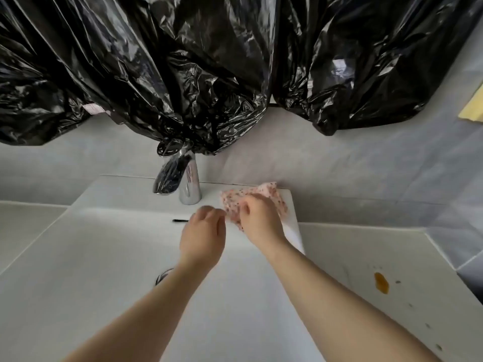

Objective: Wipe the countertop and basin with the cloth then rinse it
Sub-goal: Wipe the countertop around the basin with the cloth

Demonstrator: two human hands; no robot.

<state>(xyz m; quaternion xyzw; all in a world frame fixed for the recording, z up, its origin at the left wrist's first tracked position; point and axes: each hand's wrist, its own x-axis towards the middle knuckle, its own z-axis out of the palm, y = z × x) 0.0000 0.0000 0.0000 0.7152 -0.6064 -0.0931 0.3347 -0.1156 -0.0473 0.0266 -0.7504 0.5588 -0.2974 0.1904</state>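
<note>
So the right hand (261,222) has its grip bunched on the soft pink-speckled cloth (271,195) on the back ledge of the white ceramic basin (104,257) — probably gathering it to wipe; left hand (203,235) curls just beside, grip unclear.

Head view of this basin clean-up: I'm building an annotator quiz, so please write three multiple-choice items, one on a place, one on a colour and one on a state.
1. The cloth lies:
A. over the drain
B. on the basin's back ledge, right of the faucet
C. draped on the black bags

2. The cloth is:
A. plain blue
B. solid black
C. pale pink with red speckles

3. The orange-brown stain on the right countertop is:
A. uncovered, not yet wiped
B. under the cloth
C. rinsed away

Answers:
1. B, because the cloth sits on the rear corner beside the faucet.
2. C, because red flecks show on pale pink fabric.
3. A, because the stain lies bare, well away from the cloth.
</note>
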